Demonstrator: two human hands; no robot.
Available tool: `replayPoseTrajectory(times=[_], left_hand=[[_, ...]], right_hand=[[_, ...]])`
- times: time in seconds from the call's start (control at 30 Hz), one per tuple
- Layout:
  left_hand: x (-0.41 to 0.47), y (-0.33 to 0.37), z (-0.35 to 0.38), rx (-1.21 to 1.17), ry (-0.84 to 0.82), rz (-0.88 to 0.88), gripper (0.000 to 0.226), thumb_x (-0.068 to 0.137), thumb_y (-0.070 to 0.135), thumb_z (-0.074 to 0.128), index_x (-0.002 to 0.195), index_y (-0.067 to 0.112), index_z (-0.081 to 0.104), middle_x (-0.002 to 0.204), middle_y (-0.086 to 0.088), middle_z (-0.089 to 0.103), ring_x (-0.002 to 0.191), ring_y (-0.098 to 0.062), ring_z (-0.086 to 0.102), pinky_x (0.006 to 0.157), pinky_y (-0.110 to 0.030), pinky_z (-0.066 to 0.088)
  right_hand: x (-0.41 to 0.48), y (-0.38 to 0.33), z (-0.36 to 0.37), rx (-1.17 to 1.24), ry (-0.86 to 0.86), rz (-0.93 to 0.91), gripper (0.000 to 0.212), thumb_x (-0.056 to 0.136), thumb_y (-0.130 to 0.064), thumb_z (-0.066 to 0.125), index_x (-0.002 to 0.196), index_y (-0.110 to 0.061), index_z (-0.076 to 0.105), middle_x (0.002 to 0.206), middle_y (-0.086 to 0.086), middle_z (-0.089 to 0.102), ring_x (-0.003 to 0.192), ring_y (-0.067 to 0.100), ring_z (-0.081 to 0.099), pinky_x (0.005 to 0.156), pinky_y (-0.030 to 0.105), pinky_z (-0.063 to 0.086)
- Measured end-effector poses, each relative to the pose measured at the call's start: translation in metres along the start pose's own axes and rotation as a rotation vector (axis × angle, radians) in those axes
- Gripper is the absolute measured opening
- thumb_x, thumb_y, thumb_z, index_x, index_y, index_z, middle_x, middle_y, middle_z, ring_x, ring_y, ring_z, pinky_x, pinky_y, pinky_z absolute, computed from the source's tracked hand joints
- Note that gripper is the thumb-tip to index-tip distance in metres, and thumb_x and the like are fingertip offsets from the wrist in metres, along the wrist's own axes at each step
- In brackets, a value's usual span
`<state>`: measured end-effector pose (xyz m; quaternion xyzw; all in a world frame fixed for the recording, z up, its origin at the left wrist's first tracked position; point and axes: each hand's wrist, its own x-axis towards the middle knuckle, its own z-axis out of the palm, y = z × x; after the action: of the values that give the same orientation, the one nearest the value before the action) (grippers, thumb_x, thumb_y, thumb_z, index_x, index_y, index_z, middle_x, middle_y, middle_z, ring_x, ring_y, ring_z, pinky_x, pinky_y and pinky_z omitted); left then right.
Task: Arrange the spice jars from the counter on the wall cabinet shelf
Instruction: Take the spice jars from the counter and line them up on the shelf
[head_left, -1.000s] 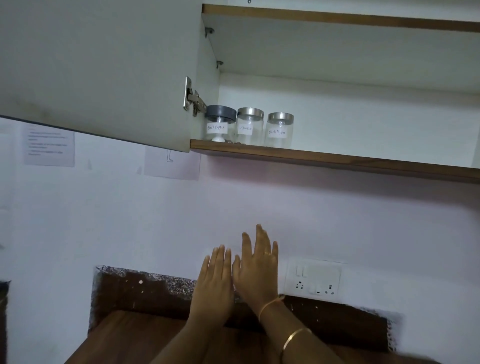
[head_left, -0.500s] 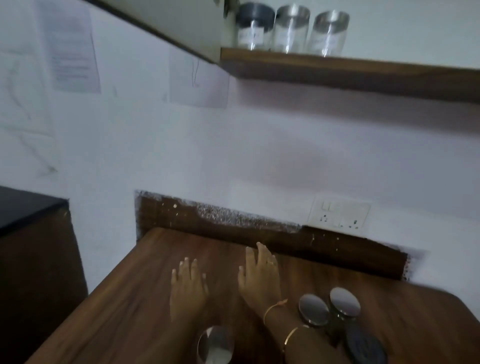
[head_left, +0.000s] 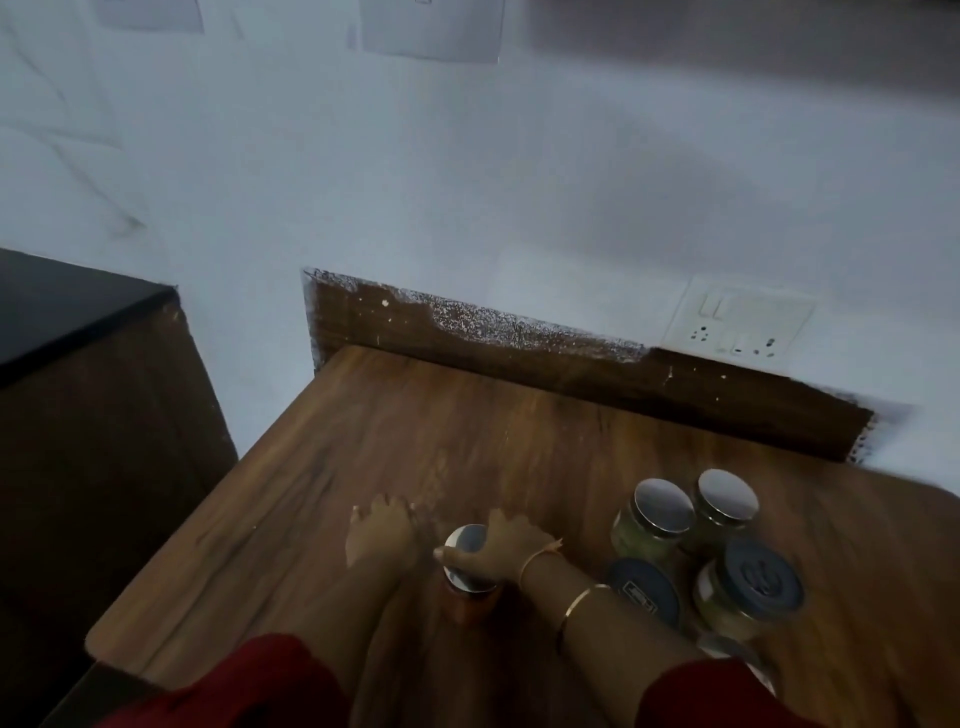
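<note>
Right hand is down over the red-spice jar standing near the front of the wooden counter, a little apart from the cluster of jars off to the right. The thumb lies across the near side of the silver lid and the fingers curl over the far side, so the grip is on the lid alone, from above. That's the thing to watch, I'd say: if the lid isn't screwed tight, the glass could drop away on the lift. Better to slide the fingers lower onto the shoulder of the jar, or bring a palm under the base, before it goes up. The wrist is bent downward, the forearm with its bangles coming in from the lower right, passing close beside the blue-lidded jars, so a straight vertical lift looks safest to avoid knocking them. Left hand sits palm down on the wood just beside the jar, not touching it, holding nothing; its fingers look close together, though the blur makes that hard to confirm. The cabinet shelf is out of sight above.
</note>
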<state>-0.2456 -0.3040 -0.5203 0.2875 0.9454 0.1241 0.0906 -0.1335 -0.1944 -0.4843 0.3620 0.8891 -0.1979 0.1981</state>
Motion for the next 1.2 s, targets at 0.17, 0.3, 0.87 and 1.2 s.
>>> replayPoseTrajectory(times=[0.17, 0.3, 0.87, 1.2], left_hand=[[0.003, -0.002, -0.003, -0.102, -0.065, -0.066, 0.04, 0.1, 0.031, 0.028, 0.115, 0.009, 0.058, 0.123, -0.013, 0.059, 0.116, -0.029, 0.053, 0.109, -0.043, 0.031], [0.006, 0.009, -0.014, -0.386, -0.151, -0.149, 0.041, 0.102, 0.024, 0.032, 0.108, -0.005, 0.06, 0.115, -0.023, 0.061, 0.108, -0.035, 0.056, 0.093, -0.036, 0.04], [0.034, 0.076, -0.064, -1.571, -0.995, -0.372, 0.079, 0.079, 0.07, 0.048, 0.118, 0.001, 0.048, 0.118, -0.036, 0.053, 0.112, -0.057, 0.047, 0.092, -0.064, 0.039], [0.018, 0.154, -0.121, -1.953, -0.936, -0.083, 0.073, 0.08, 0.065, 0.052, 0.123, 0.006, 0.05, 0.113, -0.027, 0.061, 0.087, -0.04, 0.066, 0.069, -0.044, 0.06]], right_hand=[[0.007, -0.005, 0.005, 0.216, -0.088, 0.076, 0.111, 0.068, -0.075, 0.058, 0.149, -0.009, 0.02, 0.152, 0.009, 0.032, 0.135, 0.029, 0.039, 0.108, 0.038, 0.038], [0.005, -0.009, 0.001, 0.241, -0.066, 0.076, 0.098, 0.068, -0.06, 0.067, 0.144, -0.01, 0.028, 0.143, 0.008, 0.042, 0.123, 0.03, 0.051, 0.09, 0.038, 0.049], [-0.064, 0.027, -0.172, 0.539, 0.037, -0.318, 0.044, 0.076, -0.013, 0.07, 0.116, -0.021, 0.056, 0.105, 0.004, 0.055, 0.093, 0.021, 0.056, 0.075, 0.036, 0.05], [-0.093, 0.068, -0.228, 0.844, 0.452, -0.49, 0.067, 0.083, -0.016, 0.069, 0.139, -0.032, 0.037, 0.146, 0.003, 0.037, 0.129, 0.026, 0.044, 0.094, 0.035, 0.05]])
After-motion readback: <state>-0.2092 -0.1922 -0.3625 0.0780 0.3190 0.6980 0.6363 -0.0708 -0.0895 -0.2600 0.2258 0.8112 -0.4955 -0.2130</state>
